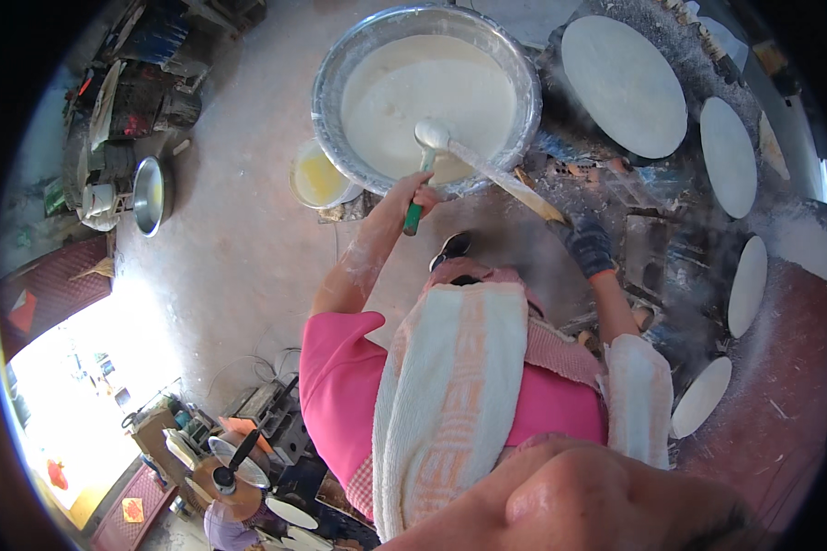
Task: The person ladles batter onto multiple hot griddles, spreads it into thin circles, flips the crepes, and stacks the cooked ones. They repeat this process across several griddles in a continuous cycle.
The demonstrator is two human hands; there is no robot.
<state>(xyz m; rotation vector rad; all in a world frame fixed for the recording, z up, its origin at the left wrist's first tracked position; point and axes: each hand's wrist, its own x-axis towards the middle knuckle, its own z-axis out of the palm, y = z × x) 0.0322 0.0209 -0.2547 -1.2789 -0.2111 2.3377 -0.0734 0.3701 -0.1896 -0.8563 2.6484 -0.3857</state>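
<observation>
My bare left hand (420, 195) grips the green handle of a tool (411, 219), whose far end meets a ladle's rounded head (432, 133) above a large metal basin (322, 148) of pale, creamy batter (427, 89). In a dark glove, my right hand (584, 241) holds the end of a long wooden handle (517, 189) coated in white, which leads to the ladle's head. How the two tools touch is not clear. Right of the basin lie round griddles covered with pale sheets, the largest at the upper right (624, 86), another beside it (728, 157).
A tub with yellow liquid (320, 175) stands left of the basin. Two more pale rounds (747, 286) (701, 397) curve down the right side amid steam. At left is a metal bowl (150, 196). What looks like a person in light purple (227, 527) is at lower left.
</observation>
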